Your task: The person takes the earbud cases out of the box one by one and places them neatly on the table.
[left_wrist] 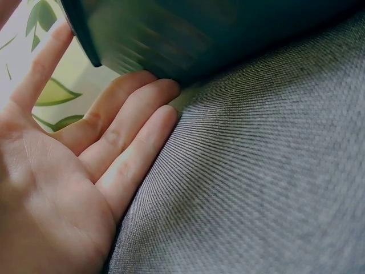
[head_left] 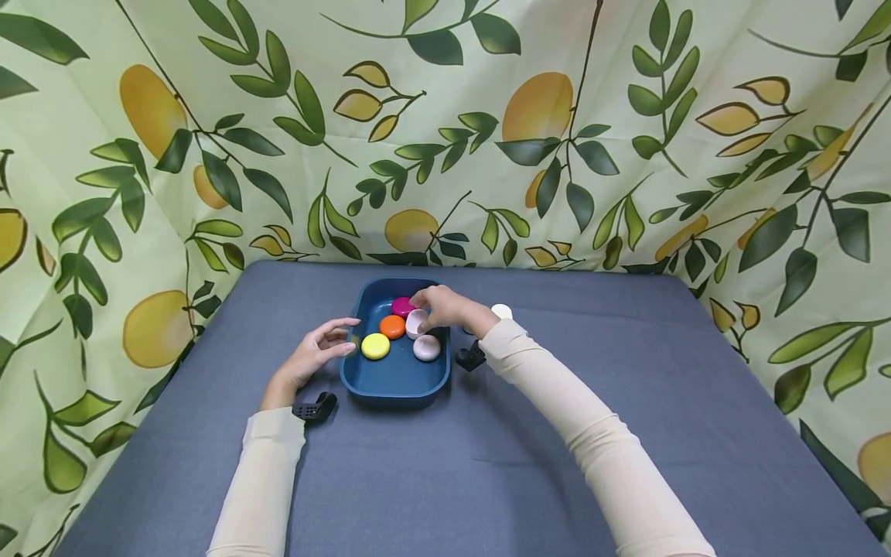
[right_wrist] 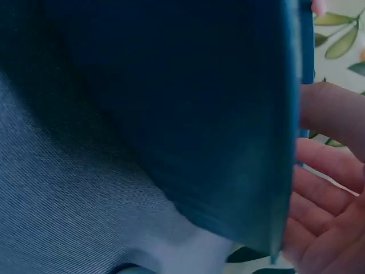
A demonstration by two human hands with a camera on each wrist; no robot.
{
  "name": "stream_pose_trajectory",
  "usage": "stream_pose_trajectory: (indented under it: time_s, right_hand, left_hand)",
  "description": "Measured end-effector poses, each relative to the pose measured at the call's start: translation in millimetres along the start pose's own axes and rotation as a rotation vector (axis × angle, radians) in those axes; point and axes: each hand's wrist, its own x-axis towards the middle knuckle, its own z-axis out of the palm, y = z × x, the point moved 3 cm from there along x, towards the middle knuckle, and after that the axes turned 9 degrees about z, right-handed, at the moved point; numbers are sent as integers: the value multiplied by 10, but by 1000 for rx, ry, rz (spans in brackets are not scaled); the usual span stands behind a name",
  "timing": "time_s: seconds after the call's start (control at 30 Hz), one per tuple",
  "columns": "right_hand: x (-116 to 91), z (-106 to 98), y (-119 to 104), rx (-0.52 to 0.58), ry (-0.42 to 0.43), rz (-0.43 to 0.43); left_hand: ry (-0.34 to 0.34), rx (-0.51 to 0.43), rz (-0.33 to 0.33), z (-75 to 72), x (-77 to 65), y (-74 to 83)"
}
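Blue plastic-looking tray (head_left: 397, 381) on the counter (head_left: 418, 480) holds a yellow disc (head_left: 375, 346), orange disc (head_left: 392, 327), magenta disc (head_left: 401, 307) and mauve disc (head_left: 427, 348). Inside it, the right hand (head_left: 445, 306) seems to pinch a tilted whitish disc (head_left: 414, 323) between curved fingers, though its wrist view hides the contact. The left hand (head_left: 315, 356), fingers loosely spread and holding nothing, is at the tray's left wall.
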Motion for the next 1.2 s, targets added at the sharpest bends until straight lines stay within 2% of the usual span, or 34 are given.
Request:
stream_pose_trajectory:
  time_s: [0.1, 0.27, 0.37, 0.67, 0.8, 0.97, 1.2]
  right_hand:
    - [-121, -26, -36, -47, 35, -38]
    - [-74, 65, 11, -187, 89, -88]
    - [-56, 119, 37, -251, 118, -80]
    - [-44, 146, 22, -319, 145, -58]
    - [-34, 142, 17, -285, 155, -50]
    - [-27, 137, 31, -181, 178, -59]
    - [-66, 109, 52, -32, 259, -182]
  left_hand:
    - [2, -8, 5, 7, 5, 8]
    - [0, -18, 16, 25, 10, 15]
    - [-6, -22, 18, 41, 13, 12]
    - [-7, -45, 45, 53, 34, 2]
    - [-6, -50, 52, 46, 30, 12]
    - [-8, -54, 61, 44, 20, 24]
    - [-3, -41, 53, 26, 14, 3]
